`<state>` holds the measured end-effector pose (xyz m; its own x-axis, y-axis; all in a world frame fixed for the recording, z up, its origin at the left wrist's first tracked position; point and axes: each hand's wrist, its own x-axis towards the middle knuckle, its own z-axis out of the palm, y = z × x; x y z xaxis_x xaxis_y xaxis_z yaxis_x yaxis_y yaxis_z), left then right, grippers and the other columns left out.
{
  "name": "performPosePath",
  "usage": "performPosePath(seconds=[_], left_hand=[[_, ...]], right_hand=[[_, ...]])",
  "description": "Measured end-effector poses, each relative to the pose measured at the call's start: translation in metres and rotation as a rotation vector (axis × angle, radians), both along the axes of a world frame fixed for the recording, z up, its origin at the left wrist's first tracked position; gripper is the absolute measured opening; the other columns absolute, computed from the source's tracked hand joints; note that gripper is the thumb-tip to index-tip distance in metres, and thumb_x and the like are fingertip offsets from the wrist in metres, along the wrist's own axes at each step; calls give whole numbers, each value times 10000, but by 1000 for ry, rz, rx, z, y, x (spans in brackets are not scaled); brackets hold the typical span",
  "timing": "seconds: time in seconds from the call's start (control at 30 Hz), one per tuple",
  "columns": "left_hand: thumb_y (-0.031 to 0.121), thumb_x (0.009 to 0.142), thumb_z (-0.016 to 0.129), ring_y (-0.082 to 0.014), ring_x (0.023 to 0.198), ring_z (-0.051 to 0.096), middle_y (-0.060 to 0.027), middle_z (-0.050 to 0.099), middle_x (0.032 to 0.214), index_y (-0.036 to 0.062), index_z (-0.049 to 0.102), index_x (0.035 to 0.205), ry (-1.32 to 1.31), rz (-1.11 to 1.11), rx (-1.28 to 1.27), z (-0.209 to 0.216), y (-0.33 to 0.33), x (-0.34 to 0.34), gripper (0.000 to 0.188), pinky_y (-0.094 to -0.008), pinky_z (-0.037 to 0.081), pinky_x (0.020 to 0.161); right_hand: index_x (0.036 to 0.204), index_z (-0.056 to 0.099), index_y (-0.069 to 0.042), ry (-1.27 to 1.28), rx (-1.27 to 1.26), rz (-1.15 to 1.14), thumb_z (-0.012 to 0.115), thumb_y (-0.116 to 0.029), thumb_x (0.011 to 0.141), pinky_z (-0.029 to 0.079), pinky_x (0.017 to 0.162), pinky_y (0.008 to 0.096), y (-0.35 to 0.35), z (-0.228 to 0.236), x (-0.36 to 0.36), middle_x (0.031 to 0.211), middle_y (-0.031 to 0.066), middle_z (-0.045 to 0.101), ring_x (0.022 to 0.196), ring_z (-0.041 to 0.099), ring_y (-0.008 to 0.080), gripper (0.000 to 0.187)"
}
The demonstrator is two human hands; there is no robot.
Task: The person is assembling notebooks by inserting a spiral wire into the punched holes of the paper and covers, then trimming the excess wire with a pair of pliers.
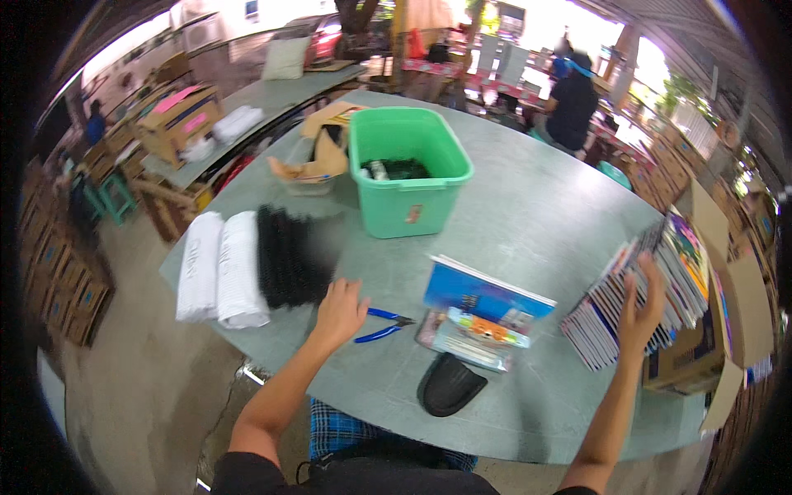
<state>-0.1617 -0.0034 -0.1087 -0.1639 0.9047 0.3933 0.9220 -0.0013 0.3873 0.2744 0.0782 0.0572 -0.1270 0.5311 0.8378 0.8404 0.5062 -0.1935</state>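
My left hand (340, 313) rests low over the table with its fingers loosely bent and nothing visible in it. It is beside a dark, bristly black bundle (289, 260) and blue-handled cutting pliers (388, 326). At the right, my right hand (642, 309) has thumb and fingers apart against a leaning stack of thin books (598, 326); whether it grips any cannot be made out. Between my hands, a blue-covered book (487, 289) stands tilted behind a small pack with an orange animal picture (487, 330). A black rounded pouch-like piece (450, 385) lies nearer me.
A green plastic tub (412, 210) with dark contents stands toward the back. Two white wrapped rolls (242, 272) lie at the left. An open cardboard box (689, 363) is beside the books. Farther off, a person (572, 107) sits, and a side bench (285, 97) carries boxes.
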Motion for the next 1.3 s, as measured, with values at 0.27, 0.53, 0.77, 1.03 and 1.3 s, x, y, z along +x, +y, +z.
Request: performPosePath(seconds=[0.27, 0.53, 0.77, 1.03, 1.3], left_hand=[[103, 770, 592, -367, 698, 646, -230, 599, 877, -63, 545, 911, 168, 306, -271, -28, 20, -35, 224, -435, 521, 617], [183, 843, 536, -420, 698, 624, -235, 631, 734, -21, 511, 973, -130, 335, -173, -4, 17, -18, 243, -484, 500, 649], [172, 851, 597, -286, 526, 580, -182, 599, 693, 34, 461, 955, -681, 174, 12, -11, 9, -57, 220, -374, 450, 469], [189, 902, 577, -85, 566, 534, -12, 563, 742, 45, 549, 997, -1467, -93, 483, 68, -13, -71, 175, -210, 388, 429], [205, 886, 537, -111, 529, 552, -31, 576, 706, 59, 507, 1222, -1074, -246, -283, 94, 4, -11, 367, -239, 450, 422]], right_hand=[[1024, 611, -24, 877, -558, 317, 527, -270, 918, 386, 796, 254, -7, -111, -127, 963, 50, 598, 861, 503, 125, 280], [910, 563, -73, 995, -571, 380, 531, -311, 919, 352, 753, 225, -11, -127, -124, 822, -16, 513, 788, 442, 74, 240], [991, 570, -53, 1112, -633, 437, 566, -283, 905, 364, 715, 214, -29, -114, -148, 854, -14, 516, 766, 450, 68, 245], [1076, 559, -31, 882, -527, 279, 632, -259, 852, 394, 776, 271, 8, -128, -138, 938, 52, 542, 846, 492, 120, 328], [1138, 546, -50, -217, -68, 299, 733, -272, 715, 368, 931, 439, -12, -42, -223, 1176, 176, 528, 1102, 479, 361, 513]])
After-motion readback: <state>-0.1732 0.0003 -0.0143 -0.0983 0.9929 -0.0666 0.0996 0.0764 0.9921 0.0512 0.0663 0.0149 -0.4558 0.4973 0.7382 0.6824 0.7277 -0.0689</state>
